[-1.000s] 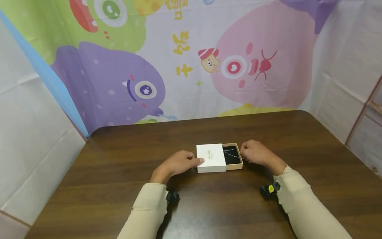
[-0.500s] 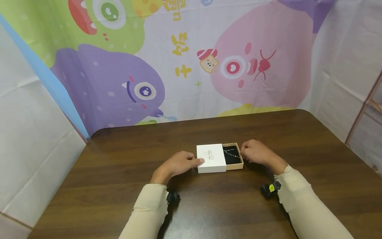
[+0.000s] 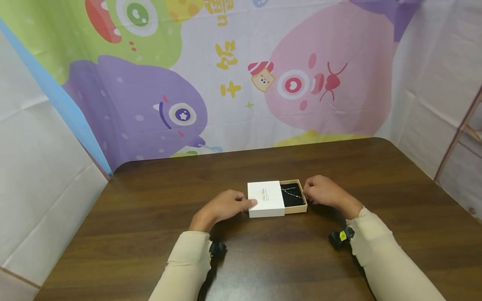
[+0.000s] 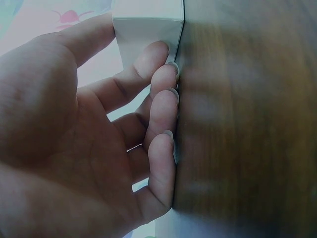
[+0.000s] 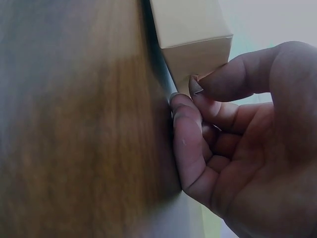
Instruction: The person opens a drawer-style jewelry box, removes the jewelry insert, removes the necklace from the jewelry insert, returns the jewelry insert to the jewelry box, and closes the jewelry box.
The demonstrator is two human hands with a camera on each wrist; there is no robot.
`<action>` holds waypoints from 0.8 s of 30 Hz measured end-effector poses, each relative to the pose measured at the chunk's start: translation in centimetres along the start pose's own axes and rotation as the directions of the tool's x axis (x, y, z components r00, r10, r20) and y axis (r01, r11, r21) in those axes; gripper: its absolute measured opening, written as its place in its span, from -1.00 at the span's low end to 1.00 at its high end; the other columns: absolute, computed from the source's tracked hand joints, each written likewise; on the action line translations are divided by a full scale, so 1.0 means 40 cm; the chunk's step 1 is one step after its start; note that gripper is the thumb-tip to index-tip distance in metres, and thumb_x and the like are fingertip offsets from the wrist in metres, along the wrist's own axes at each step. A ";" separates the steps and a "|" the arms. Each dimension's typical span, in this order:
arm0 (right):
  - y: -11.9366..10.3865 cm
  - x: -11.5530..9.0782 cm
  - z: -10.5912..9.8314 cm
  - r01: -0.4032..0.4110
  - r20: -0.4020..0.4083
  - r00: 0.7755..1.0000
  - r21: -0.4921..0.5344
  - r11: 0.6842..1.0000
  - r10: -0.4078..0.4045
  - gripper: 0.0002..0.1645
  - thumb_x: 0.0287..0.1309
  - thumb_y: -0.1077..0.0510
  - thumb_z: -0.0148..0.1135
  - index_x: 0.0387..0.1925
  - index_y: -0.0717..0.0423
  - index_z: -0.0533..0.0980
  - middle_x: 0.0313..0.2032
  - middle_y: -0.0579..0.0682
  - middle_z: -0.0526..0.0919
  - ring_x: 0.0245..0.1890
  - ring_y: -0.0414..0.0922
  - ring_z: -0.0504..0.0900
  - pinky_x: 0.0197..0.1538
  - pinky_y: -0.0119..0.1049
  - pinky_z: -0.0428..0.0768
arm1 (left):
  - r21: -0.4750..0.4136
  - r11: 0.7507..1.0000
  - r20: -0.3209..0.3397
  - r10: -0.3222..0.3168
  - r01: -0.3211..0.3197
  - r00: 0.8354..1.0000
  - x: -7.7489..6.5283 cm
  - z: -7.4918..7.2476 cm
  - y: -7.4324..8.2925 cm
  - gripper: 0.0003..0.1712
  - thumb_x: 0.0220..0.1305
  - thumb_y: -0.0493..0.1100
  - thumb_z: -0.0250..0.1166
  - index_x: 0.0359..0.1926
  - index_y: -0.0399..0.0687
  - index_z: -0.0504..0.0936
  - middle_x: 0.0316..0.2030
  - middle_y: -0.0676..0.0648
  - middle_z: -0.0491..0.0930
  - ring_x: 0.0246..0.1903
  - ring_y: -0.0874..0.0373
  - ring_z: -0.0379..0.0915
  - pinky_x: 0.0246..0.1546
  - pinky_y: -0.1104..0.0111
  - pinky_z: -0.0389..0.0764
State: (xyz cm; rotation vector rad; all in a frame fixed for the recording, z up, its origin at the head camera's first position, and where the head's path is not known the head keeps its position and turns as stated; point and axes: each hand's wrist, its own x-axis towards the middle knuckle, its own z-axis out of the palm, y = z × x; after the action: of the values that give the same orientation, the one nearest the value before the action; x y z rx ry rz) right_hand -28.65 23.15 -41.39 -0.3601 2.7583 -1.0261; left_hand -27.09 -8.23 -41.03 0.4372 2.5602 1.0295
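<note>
A white sliding box sleeve with gold lettering lies flat on the table, its kraft-coloured drawer pulled partway out to the right. Inside the drawer, a silver chain necklace rests on a black pad. My left hand holds the sleeve's left end, thumb on top and index finger against the end face; its other fingers curl down onto the table. At the drawer's right end, my right hand pinches a small pull tab between thumb and index finger, the remaining fingers curled. The sleeve hides the rest of the necklace.
The brown wooden table reaches back to a cartoon-printed cloth. Pale panels flank it on the left and right. Each wrist wears a small black camera beneath a cream sleeve.
</note>
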 end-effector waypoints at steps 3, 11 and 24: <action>0.002 -0.001 0.000 -0.002 -0.001 1.000 0.018 1.000 0.002 -0.82 0.12 0.28 0.04 -0.50 0.20 0.55 -0.50 0.02 0.58 -0.49 -0.10 0.55 -0.38 -0.25 0.55 | 0.001 1.000 0.003 0.004 -0.004 1.000 0.000 0.001 -0.001 -0.50 0.34 0.27 0.24 -0.43 -0.06 0.61 -0.49 0.02 0.45 -0.47 0.14 0.31 -0.43 0.28 0.33; 0.006 -0.004 -0.004 -0.023 -0.005 1.000 0.077 0.997 0.023 -0.80 0.12 0.30 0.03 -0.51 0.24 0.55 -0.45 0.07 0.61 -0.45 -0.08 0.62 -0.34 -0.23 0.65 | 0.002 1.000 0.008 0.006 -0.006 1.000 0.000 0.000 0.001 -0.49 0.34 0.28 0.24 -0.42 -0.06 0.63 -0.49 0.02 0.46 -0.47 0.14 0.31 -0.42 0.28 0.33; 0.022 0.003 -0.007 -0.052 -0.001 0.999 0.080 0.995 0.052 -0.76 0.10 0.30 -0.01 -0.52 0.26 0.57 -0.48 0.08 0.61 -0.50 -0.10 0.63 -0.34 -0.23 0.65 | 0.004 1.000 0.015 0.003 -0.003 1.000 0.001 -0.002 0.000 -0.47 0.34 0.29 0.23 -0.41 -0.09 0.62 -0.51 0.02 0.43 -0.49 0.15 0.31 -0.44 0.29 0.31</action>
State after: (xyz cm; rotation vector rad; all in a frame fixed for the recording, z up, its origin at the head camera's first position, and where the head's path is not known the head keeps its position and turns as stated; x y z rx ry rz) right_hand -28.99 23.93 -41.75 -0.2737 2.7045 -1.1206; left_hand -27.14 -8.25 -40.97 0.4486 2.5493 1.0192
